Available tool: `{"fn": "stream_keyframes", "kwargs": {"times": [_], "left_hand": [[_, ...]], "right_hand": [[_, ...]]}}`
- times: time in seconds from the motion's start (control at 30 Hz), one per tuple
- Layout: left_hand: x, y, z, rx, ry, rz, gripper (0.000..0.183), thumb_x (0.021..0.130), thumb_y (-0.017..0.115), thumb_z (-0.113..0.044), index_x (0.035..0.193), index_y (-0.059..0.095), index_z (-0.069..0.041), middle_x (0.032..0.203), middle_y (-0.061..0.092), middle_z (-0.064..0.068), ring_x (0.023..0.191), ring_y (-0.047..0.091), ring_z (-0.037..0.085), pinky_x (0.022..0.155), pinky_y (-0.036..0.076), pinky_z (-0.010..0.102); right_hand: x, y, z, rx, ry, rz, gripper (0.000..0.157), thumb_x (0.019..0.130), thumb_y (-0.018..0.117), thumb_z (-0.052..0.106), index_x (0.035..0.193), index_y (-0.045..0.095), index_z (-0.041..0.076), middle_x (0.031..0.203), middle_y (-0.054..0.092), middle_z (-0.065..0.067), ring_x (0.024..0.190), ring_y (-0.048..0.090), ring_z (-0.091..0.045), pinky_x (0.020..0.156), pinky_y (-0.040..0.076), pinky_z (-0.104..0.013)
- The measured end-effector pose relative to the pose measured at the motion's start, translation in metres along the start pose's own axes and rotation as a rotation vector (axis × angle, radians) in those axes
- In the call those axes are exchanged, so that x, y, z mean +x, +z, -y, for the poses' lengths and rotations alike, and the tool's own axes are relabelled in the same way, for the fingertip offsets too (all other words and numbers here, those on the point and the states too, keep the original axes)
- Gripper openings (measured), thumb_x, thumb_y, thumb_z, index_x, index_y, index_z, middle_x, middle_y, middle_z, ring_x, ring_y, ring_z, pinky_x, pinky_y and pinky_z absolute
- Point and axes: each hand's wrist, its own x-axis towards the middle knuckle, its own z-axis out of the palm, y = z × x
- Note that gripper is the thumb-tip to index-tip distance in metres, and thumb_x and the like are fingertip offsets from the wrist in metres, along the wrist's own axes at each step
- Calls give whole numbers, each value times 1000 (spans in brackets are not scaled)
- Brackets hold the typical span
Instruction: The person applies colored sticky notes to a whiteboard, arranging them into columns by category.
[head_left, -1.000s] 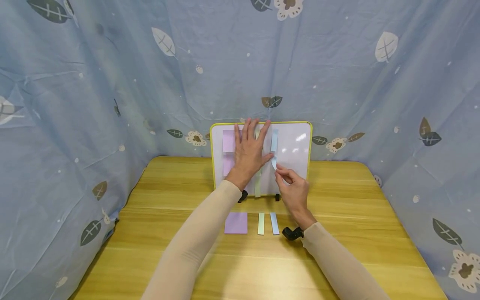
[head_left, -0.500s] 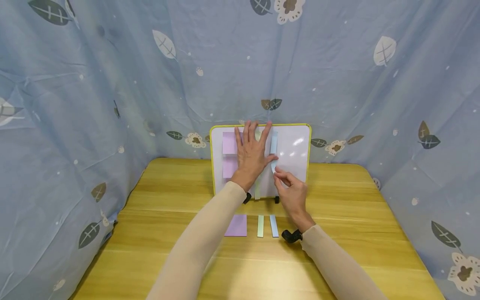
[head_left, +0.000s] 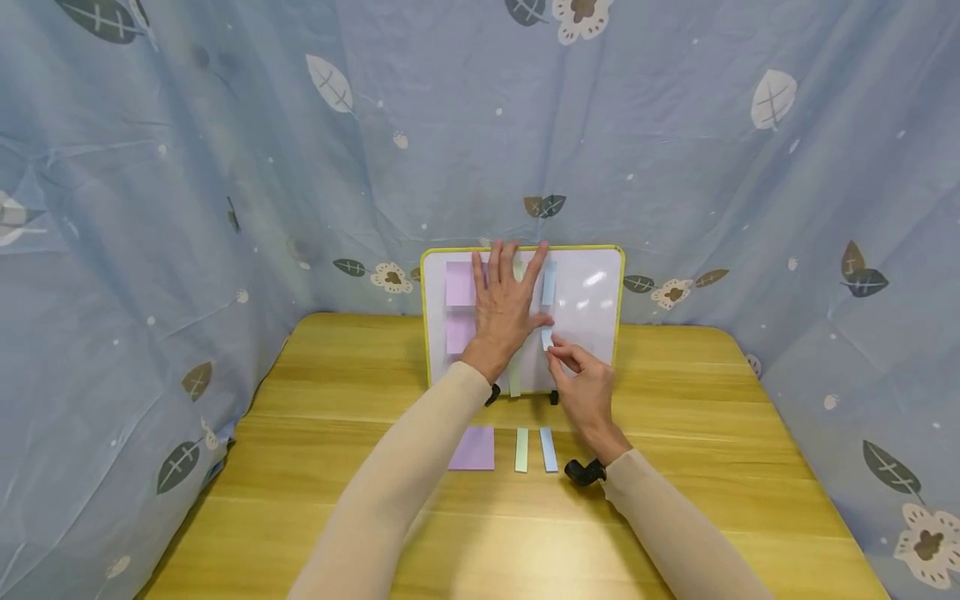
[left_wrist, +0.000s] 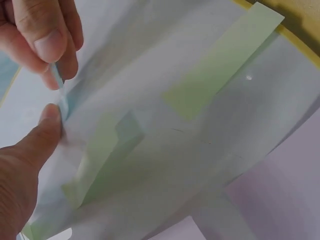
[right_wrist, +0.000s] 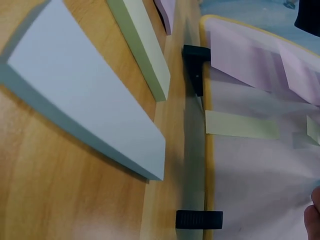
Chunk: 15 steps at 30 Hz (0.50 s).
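Note:
A yellow-edged whiteboard (head_left: 588, 321) stands upright on the table. My left hand (head_left: 501, 317) lies spread on it, covering parts of the purple and green notes. Its thumb (left_wrist: 45, 135) presses at the upper part of a narrow blue sticky note (head_left: 546, 338). My right hand (head_left: 588, 390) pinches that note's lower end between thumb and fingertips. Another blue sticky note (head_left: 550, 283) sits just above it. Two purple sticky notes (head_left: 459, 283) are stuck at the board's left. A green sticky note (left_wrist: 225, 62) hangs over the bottom edge, with another green one above.
On the wooden table (head_left: 660, 517) before the board lie a purple pad (head_left: 476, 450), a narrow green pad (head_left: 521, 450) and a narrow blue pad (head_left: 549, 450). Black stand feet (head_left: 554, 397) hold the board's lower edge. A patterned curtain (head_left: 450, 150) surrounds the table.
The left hand has shifted slightly right, its thumb coming over the blue sticky note. The right hand has moved slightly down and left, and the note's lower end now lies nearer the board.

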Motion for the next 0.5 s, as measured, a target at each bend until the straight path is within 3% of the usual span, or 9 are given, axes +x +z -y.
{"fn": "stream_keyframes", "kwargs": {"times": [0.27,0.5], "left_hand": [[-3,-9,2,-2,14,36,141,80,99,-76,188,15,-41,192,21,16,183,14,40,147,12,73],[-8,-17,7,8,31,70,133,87,95,-73,188,17,-39,195,16,17,184,12,41,146,12,74]], "right_hand": [[-3,-7,1,12,-2,6,13,98,87,-11,110,88,-5,126,87,-26,111,88,-46,93,67,-35],[-6,-15,0,-24,-14,28,12,99,86,-10,110,88,-5,124,87,-24,108,89,-43,92,66,-26]]}}
